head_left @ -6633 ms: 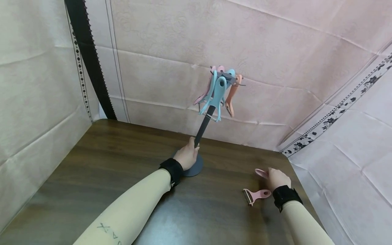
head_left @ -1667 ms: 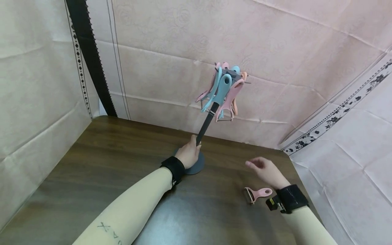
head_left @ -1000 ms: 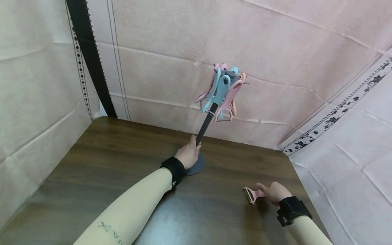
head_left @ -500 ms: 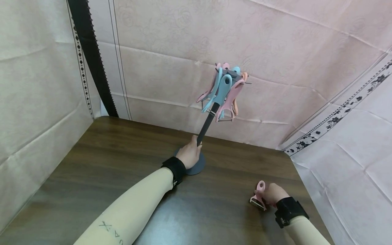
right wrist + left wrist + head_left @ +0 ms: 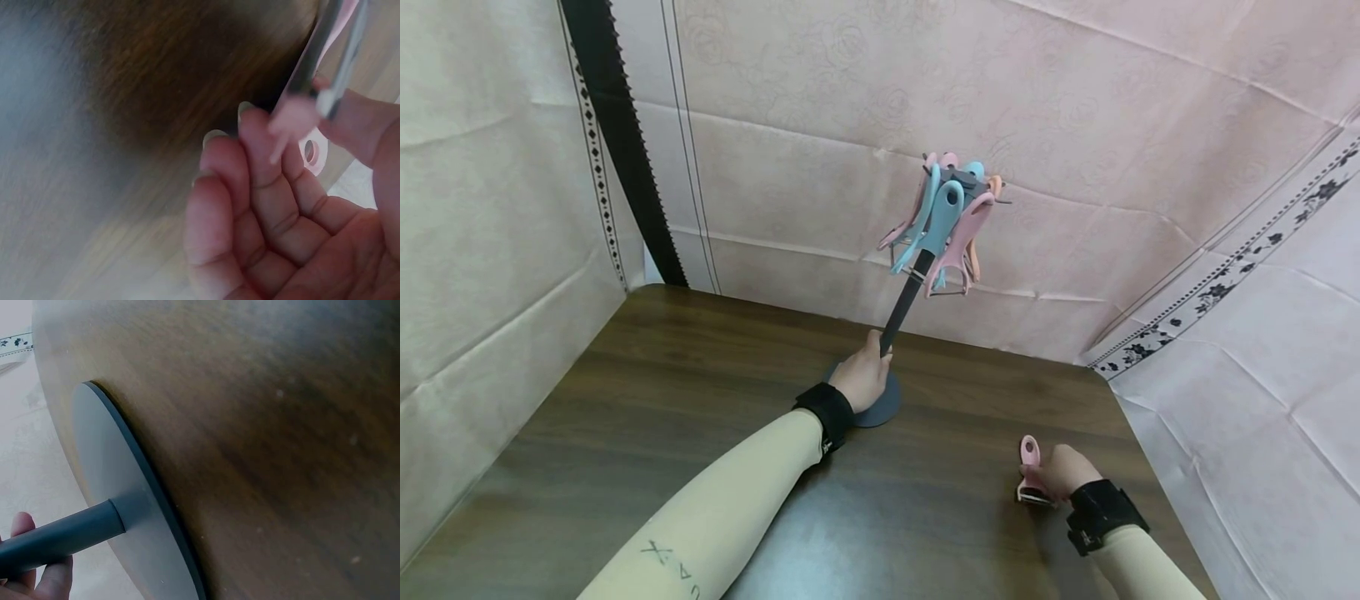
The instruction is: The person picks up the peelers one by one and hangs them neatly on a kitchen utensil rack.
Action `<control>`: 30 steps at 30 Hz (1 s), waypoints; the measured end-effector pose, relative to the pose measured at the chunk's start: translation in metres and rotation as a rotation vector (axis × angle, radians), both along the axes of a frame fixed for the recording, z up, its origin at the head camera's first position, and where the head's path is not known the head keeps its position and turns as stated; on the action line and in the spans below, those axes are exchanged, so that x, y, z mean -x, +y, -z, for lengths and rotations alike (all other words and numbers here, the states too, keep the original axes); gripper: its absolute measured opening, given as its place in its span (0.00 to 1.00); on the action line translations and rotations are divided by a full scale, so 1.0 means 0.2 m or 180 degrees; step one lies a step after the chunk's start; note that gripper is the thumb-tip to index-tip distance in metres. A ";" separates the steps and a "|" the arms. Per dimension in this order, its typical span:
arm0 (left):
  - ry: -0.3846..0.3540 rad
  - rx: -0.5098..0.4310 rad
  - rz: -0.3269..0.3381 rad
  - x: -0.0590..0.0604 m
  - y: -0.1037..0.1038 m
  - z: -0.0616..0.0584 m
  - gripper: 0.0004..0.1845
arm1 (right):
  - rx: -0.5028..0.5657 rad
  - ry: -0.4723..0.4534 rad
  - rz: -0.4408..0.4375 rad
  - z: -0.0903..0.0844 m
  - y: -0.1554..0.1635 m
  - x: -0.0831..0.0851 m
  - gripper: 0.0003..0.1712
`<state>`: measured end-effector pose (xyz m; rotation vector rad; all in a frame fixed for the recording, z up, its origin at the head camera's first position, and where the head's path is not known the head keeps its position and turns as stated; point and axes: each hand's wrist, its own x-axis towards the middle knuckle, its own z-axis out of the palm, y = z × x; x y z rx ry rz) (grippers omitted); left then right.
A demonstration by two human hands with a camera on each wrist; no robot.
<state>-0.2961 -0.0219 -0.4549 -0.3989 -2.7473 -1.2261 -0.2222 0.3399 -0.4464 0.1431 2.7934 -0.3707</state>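
Note:
My left hand (image 5: 861, 375) grips the dark grey pole (image 5: 904, 307) of a stand low down, above its round base (image 5: 883, 404). In the left wrist view the fingers curl round the pole (image 5: 69, 537), and the base (image 5: 125, 481) lies flat on the table. Several peelers hang from the hooks at the top, among them a blue peeler (image 5: 945, 218), a pink peeler (image 5: 966, 237) and an orange one. At the right, my right hand (image 5: 1070, 472) pinches another pink peeler (image 5: 1030, 454), its handle end pointing away and its blade towards me. The right wrist view shows the peeler's blade end (image 5: 325, 75) between thumb and fingers.
The brown wooden table (image 5: 737, 500) has a back edge close to a pale patterned cloth wall (image 5: 820, 217). More cloth hangs at the left and right sides. A dark strip (image 5: 625, 142) runs down the back left corner.
A pink peeler has gone from the right hand onto the stand's front right hook. The right hand then took hold of the peeler on the table and turned it. The left hand stays on the pole.

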 end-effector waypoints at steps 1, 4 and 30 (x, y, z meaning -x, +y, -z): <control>0.0000 0.0001 0.0000 0.00 0.00 0.00 0.17 | 0.0014 0.0006 -0.0006 0.00 0.00 0.00 0.26; 0.0012 0.0014 -0.0004 0.00 0.00 -0.01 0.17 | 0.0052 -0.0004 -0.0013 0.00 0.00 0.00 0.24; 0.0106 0.0012 0.0004 0.00 0.00 0.01 0.15 | 0.0424 0.0438 -0.0266 -0.06 -0.08 0.04 0.13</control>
